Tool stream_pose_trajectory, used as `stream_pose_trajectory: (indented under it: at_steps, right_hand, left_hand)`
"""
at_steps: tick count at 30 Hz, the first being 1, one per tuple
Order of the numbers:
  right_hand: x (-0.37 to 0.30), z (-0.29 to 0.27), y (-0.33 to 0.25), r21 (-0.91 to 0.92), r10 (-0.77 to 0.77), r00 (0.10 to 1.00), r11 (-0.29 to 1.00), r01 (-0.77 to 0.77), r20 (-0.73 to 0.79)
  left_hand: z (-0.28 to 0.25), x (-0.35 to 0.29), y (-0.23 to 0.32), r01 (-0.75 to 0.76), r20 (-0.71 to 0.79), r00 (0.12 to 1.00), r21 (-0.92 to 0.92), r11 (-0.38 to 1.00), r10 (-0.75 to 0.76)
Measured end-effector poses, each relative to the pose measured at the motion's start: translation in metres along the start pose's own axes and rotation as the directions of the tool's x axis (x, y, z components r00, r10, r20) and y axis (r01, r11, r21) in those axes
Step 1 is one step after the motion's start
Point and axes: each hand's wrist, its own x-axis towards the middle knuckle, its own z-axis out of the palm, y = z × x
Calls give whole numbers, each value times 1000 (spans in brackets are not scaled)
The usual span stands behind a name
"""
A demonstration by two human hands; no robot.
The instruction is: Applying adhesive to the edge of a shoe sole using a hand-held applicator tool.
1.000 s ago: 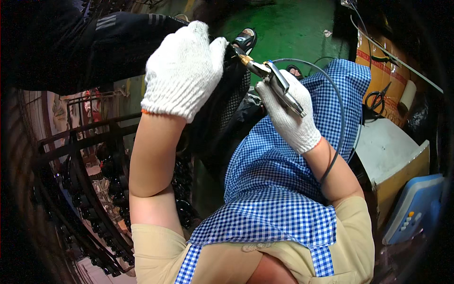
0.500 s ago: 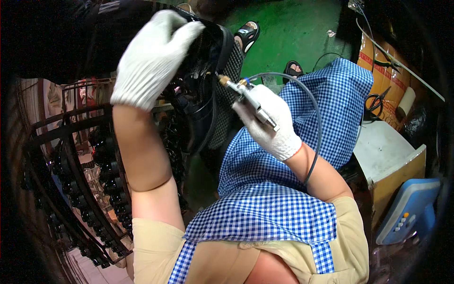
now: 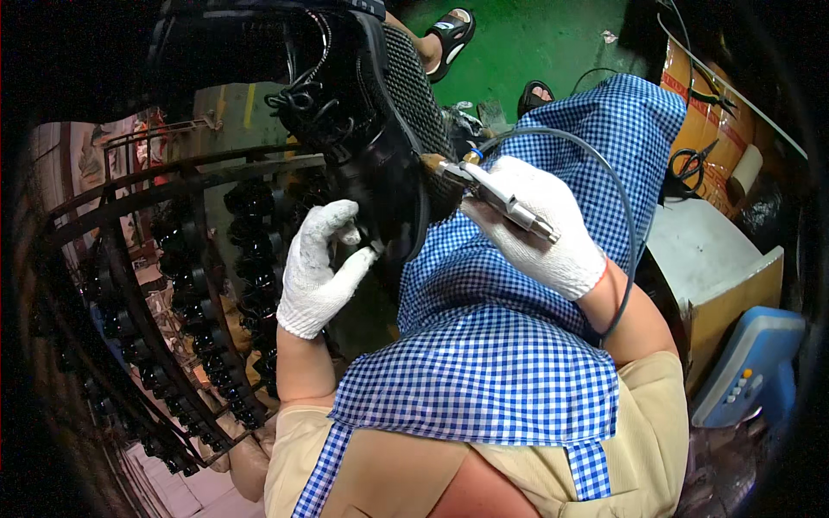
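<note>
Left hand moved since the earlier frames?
Yes: judged against the black rack crossbar, the left hand has shifted from its far side to its near side, toward the wearer's body, beside the black shoe.

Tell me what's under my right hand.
Blue gingham apron shows past the edges of your right hand, which holds a spray gun. Whatever lies directly beneath is covered.

Your gloved left hand (image 3: 321, 272) is half curled, thumb (image 3: 352, 273) spread from the fingers (image 3: 332, 217). Your gloved right hand (image 3: 544, 226) grips, its forearm (image 3: 635, 319) slanting inward.
</note>
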Motion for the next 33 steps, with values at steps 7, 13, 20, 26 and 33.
stream_pose_trajectory:
  at_steps: [7,13,20,26,33]
  right_hand:
    - [-19,-29,-19,-112,80,986,992,-64,145]
    - [-36,-44,-26,-119,38,994,993,-25,106]
    - [-51,-52,-26,-178,35,999,983,-37,-11]
    - [-47,-53,-22,-193,25,991,980,-51,-133]
    - [-38,-52,-16,-231,7,976,971,-59,-219]
  left_hand:
    - [-16,53,44,-561,299,827,474,678,475]
    - [-8,101,69,-737,509,671,379,560,539]
    - [8,117,84,-661,455,743,389,641,491]
    - [16,125,89,-573,348,818,409,711,459]
    - [26,134,94,-492,237,870,496,716,433]
